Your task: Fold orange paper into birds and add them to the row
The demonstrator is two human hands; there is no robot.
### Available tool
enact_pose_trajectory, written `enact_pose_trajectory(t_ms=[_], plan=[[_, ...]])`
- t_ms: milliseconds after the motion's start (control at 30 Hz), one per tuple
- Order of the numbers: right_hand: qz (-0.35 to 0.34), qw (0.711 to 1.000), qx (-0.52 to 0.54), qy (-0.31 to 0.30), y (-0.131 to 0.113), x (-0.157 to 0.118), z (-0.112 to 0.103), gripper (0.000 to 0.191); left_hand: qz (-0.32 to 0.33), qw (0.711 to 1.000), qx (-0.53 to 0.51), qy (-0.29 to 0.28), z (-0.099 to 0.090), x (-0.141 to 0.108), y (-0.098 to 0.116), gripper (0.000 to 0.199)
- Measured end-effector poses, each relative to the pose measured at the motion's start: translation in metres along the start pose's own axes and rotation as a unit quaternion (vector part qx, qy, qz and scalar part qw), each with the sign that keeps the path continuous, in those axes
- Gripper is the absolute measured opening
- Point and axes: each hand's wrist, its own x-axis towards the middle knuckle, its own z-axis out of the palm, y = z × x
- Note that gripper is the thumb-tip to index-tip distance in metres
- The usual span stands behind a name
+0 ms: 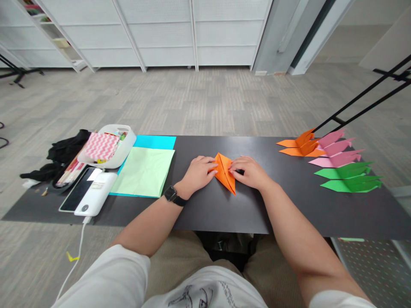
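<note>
A folded orange paper (225, 174), diamond-shaped with a crease or slit down its middle, lies on the dark table (205, 214) in front of me. My left hand (201, 172) grips its left edge between thumb and fingers. At the right edge, my right hand (247, 172) pinches the paper, its fingers bent and close together. A small black object beside the right thumb is partly hidden and too small to make out.
At the right stand folded paper birds: orange (302, 144), pink (337, 159) and green (351, 184). On the left lie light green sheets (144, 171) over blue ones (157, 141), a white power bank (95, 194), a phone (76, 190) and a white container (128, 143).
</note>
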Motion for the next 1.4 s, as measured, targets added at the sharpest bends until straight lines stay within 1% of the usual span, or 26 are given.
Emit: enact_pose_trajectory(t_ms=[133, 233, 300, 400, 500, 567, 633, 700, 733, 800, 867, 967, 1067, 1200, 1300, 1400], plan=[[0.021, 1.000, -0.005, -0.007, -0.001, 0.001, 0.001, 0.022, 0.010, 1.000, 0.005, -0.017, 0.002, 0.000, -0.001, 0.029], [0.047, 0.999, -0.007, -0.013, -0.002, 0.001, 0.002, 0.031, 0.011, 1.000, 0.007, -0.022, 0.004, 0.000, -0.002, 0.030], [0.061, 0.998, -0.008, 0.000, -0.002, 0.001, 0.001, 0.037, 0.013, 1.000, 0.009, -0.022, 0.004, 0.000, -0.002, 0.032], [0.061, 0.997, -0.002, 0.050, -0.003, 0.002, 0.000, 0.041, 0.008, 1.000, 0.022, -0.011, 0.003, 0.001, 0.000, 0.033], [0.031, 0.994, 0.014, 0.101, -0.007, 0.001, -0.005, 0.042, -0.017, 0.998, 0.054, 0.006, 0.000, 0.002, 0.002, 0.033], [0.010, 0.991, 0.008, 0.133, -0.012, 0.001, -0.009, 0.038, -0.045, 0.996, 0.076, 0.018, -0.002, 0.002, 0.003, 0.031], [-0.006, 0.985, -0.025, 0.170, -0.019, 0.000, -0.013, 0.031, -0.071, 0.993, 0.093, 0.026, -0.003, 0.002, 0.005, 0.029], [-0.022, 0.977, -0.063, 0.201, -0.028, 0.000, -0.014, 0.025, -0.087, 0.990, 0.104, 0.026, -0.004, 0.001, 0.007, 0.029], [-0.031, 0.975, -0.073, 0.207, -0.033, 0.000, -0.013, 0.024, -0.089, 0.990, 0.109, 0.023, -0.004, 0.001, 0.009, 0.029], [-0.043, 0.978, -0.074, 0.190, -0.040, 0.001, -0.009, 0.024, -0.088, 0.989, 0.116, 0.016, -0.005, 0.000, 0.012, 0.031], [-0.037, 0.987, -0.071, 0.140, -0.045, 0.002, -0.002, 0.026, -0.087, 0.988, 0.123, 0.014, -0.005, -0.001, 0.015, 0.034], [0.019, 0.994, -0.091, 0.056, -0.044, 0.003, 0.008, 0.030, -0.085, 0.988, 0.131, 0.014, -0.004, -0.002, 0.018, 0.037], [0.086, 0.989, -0.120, 0.005, -0.038, 0.004, 0.013, 0.033, -0.079, 0.988, 0.134, 0.009, -0.005, -0.003, 0.021, 0.036], [0.132, 0.981, -0.135, -0.032, -0.030, 0.004, 0.013, 0.032, -0.075, 0.990, 0.123, 0.001, -0.008, -0.005, 0.026, 0.033], [0.139, 0.981, -0.133, -0.039, -0.028, 0.005, 0.013, 0.031, -0.064, 0.993, 0.101, -0.001, -0.009, -0.005, 0.028, 0.034], [0.139, 0.980, -0.133, -0.044, -0.029, 0.006, 0.014, 0.032, -0.037, 0.996, 0.079, -0.023, -0.008, -0.005, 0.030, 0.036]])
